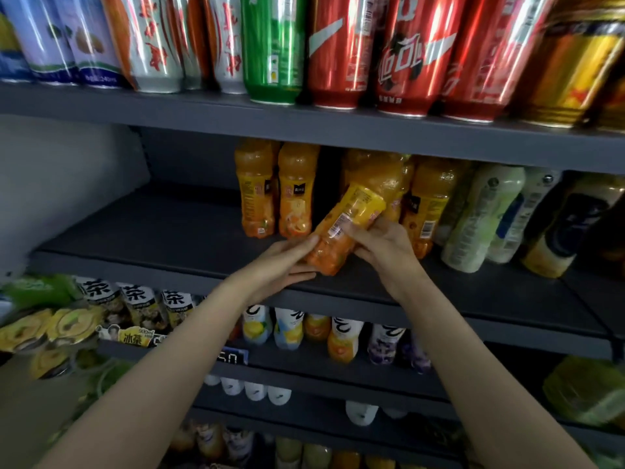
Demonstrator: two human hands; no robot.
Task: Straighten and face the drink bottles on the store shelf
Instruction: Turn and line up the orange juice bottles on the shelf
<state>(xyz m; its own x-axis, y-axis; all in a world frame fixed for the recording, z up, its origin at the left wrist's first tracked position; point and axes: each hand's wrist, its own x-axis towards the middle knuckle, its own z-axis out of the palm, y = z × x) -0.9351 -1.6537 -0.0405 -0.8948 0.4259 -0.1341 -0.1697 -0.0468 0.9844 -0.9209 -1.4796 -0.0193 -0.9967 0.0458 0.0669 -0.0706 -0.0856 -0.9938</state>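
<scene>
Orange juice bottle leans over sideways above the front of the dark shelf, with its barcode showing. Both hands hold it near the bottom: the left hand grips from the left and the right hand grips from the right. More orange bottles stand up straight just behind it.

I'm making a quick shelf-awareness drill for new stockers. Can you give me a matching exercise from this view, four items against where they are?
Items:
1. tilted orange juice bottle
2. green can
3. two upright orange juice bottles
4. pale green bottles

Places:
A. top shelf, among red cans
B. held in both hands
C. middle shelf, right of the hands
D. middle shelf, left of the held bottle

Pairs: 1-B, 2-A, 3-D, 4-C
</scene>
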